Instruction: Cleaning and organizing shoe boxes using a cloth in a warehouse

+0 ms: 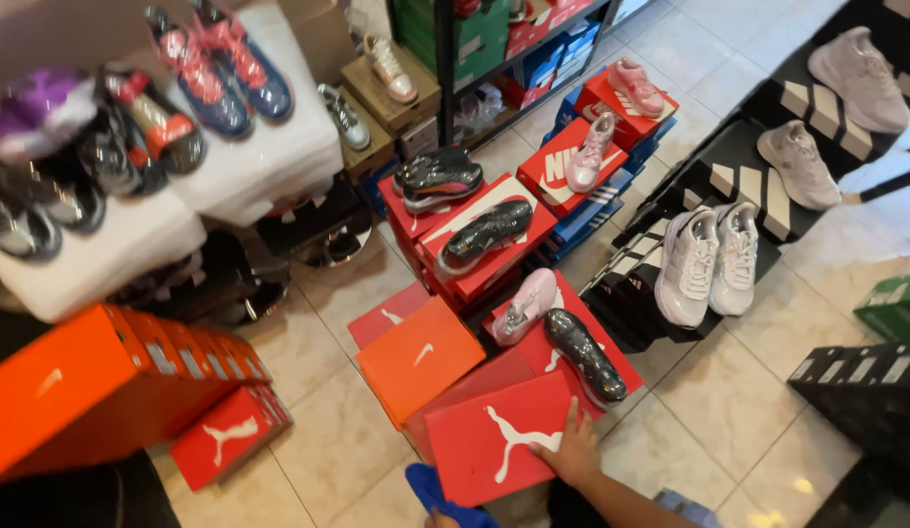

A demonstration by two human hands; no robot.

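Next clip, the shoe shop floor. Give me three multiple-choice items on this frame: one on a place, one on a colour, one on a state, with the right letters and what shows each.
1. Where does the right hand rest?
A. on the red shoebox nearest the camera
B. on a white sneaker
C. on the shelf

2. What colour is the pair of sneakers on the black striped box?
A. green
B. white
C. orange

3. How is the red shoebox under the hand?
A. lid shut
B. lid off, shoes showing
C. crushed flat

Answers: 1 A, fingers lie spread on its lid edge. 2 B, both shoes are white, side by side. 3 A, the lid covers the box fully.
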